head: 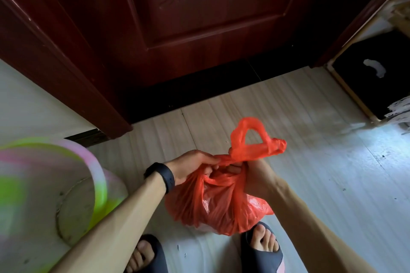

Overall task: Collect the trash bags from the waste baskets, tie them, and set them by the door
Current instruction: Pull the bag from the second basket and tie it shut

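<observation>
A full orange-red plastic trash bag (218, 204) hangs just above the pale floor, between my two feet. My left hand (193, 165) grips the gathered neck of the bag from the left, fingers curled round the plastic. From the right, my right hand (255, 176) holds the same neck, its fingers mostly hidden behind the bag. The bag's handle loops (255, 139) stick up above both hands, twisted together. The dark red wooden door (199, 24) stands shut straight ahead.
A pale waste basket with a green and pink rim (66, 184) stands at my left, close to my forearm. A black box with a light wooden edge (375, 86) sits at the right by the door frame. My feet wear dark slippers (261, 250).
</observation>
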### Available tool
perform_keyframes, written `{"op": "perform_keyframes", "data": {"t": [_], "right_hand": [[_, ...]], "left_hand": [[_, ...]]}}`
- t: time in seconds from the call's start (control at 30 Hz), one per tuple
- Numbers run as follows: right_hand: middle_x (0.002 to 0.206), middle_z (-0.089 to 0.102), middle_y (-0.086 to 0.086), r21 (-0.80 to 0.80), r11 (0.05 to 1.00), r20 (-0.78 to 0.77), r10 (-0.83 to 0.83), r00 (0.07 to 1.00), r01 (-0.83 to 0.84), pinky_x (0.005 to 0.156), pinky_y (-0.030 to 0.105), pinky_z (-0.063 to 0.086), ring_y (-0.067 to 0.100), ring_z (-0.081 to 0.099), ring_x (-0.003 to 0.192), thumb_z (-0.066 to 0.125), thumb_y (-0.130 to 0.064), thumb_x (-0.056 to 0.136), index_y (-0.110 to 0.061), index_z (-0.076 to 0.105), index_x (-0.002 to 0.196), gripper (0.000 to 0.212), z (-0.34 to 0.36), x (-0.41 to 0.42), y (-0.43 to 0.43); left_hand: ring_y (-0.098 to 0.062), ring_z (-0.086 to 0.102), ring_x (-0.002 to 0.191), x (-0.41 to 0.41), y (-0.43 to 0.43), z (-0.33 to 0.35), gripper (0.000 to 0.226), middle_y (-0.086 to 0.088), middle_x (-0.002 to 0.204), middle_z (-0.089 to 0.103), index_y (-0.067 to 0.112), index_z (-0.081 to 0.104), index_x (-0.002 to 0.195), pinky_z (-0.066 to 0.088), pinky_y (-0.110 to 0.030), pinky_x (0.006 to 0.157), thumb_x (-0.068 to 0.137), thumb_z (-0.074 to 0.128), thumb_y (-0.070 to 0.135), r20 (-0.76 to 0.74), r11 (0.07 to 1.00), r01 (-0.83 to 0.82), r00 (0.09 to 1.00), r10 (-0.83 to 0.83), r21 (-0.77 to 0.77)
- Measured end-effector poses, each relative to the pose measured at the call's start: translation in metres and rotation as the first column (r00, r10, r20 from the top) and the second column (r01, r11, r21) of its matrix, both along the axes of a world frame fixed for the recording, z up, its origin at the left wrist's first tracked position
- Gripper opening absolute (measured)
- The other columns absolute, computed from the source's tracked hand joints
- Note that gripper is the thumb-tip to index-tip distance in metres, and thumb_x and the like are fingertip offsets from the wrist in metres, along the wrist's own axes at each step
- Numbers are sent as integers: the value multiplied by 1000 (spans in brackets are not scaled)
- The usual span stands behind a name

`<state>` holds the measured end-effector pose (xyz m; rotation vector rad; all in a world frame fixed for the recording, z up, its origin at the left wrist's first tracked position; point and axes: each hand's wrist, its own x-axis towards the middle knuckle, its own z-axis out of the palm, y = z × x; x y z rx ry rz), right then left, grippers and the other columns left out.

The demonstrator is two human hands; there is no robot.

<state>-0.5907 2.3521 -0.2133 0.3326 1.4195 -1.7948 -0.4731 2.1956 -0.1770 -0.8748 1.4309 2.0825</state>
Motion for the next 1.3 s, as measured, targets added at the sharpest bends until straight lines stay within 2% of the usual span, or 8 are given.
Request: {"op": "perform_keyframes", "data": {"t": [0.13, 0.2, 0.37, 0.53, 0.73, 0.9, 1.1, 1.3], "right_hand": [[69, 56, 8, -336, 805, 9, 522, 853, -489, 66, 29, 50, 16, 53, 63, 53, -18, 98, -5, 68, 76, 29, 40, 21, 19], [71, 64, 9, -223, 779, -63, 588, 806, -586, 66, 26, 52, 17, 59, 64, 54, 0, 93, -6, 69, 76, 24, 55, 9, 31], [84, 73, 9, 195, 833, -444, 546, 711, -518, 72, 27, 54, 20, 69, 78, 68, 13, 80, 0, 69, 87, 15, 21, 10, 18], [85, 67, 6, 384, 877, -671, 480, 565, -289, 66, 33, 53, 22, 69, 71, 73, -31, 68, -30, 71, 75, 7, 20, 26, 15], [88, 69, 16, 251, 935, -663, 354, 659, -249, 68, 39, 55, 26, 71, 74, 74, -44, 74, -19, 74, 79, 26, 22, 24, 17], [96, 71, 11, 246, 928, -628, 373, 684, -280, 82, 54, 58, 31, 73, 87, 79, -55, 74, -25, 77, 88, 33, 20, 32, 11], [90, 74, 14, 105, 961, -416, 276, 867, -256, 78, 40, 56, 26, 70, 80, 59, 3, 88, -4, 75, 86, 17, 32, 39, 0], [69, 64, 11, 5, 976, -102, 217, 971, -218, 51, 29, 54, 21, 64, 55, 43, -14, 101, -2, 63, 83, 29, 55, 45, -11]], "left_hand": [[-19, 55, 62, -4, -7, 2, 20, -5, 66, 61, 8, 69, 83, 48, -28, 66, 79, 62, 27, 44, 978, -28, 999, 19, 205], [-16, 43, 48, -5, -8, 1, 19, 0, 47, 47, 10, 55, 68, 43, -26, 56, 77, 60, 26, 53, 963, -68, 997, 56, 261], [-10, 26, 39, -5, -6, -2, 38, 5, 40, 33, 10, 49, 65, 26, -25, 51, 90, 53, 40, 4, 954, -21, 1000, 21, 298], [-12, 29, 39, -12, 0, 7, 65, 0, 44, 35, 14, 60, 69, 30, -26, 51, 91, 37, 70, 27, 976, 189, 981, -193, 112], [-32, 67, 83, -17, -3, 15, 63, -20, 91, 73, 26, 69, 96, 56, -43, 86, 91, 28, 73, 67, 967, 193, 981, -184, -167], [-5, 40, 134, -16, 16, 10, 57, 8, 151, 38, 27, 30, 152, 33, -24, 110, 100, 37, 51, -141, 982, -44, 990, 18, -183], [-10, 58, 120, -7, 25, -3, 69, 10, 113, 70, 43, 26, 150, 40, -34, 109, 92, 62, 44, -225, 933, -340, 924, 309, -114], [-22, 66, 68, -13, 30, 8, 21, -8, 78, 68, 14, 72, 92, 53, -31, 67, 98, 58, 29, -103, 856, -511, 850, 517, 81]]}}
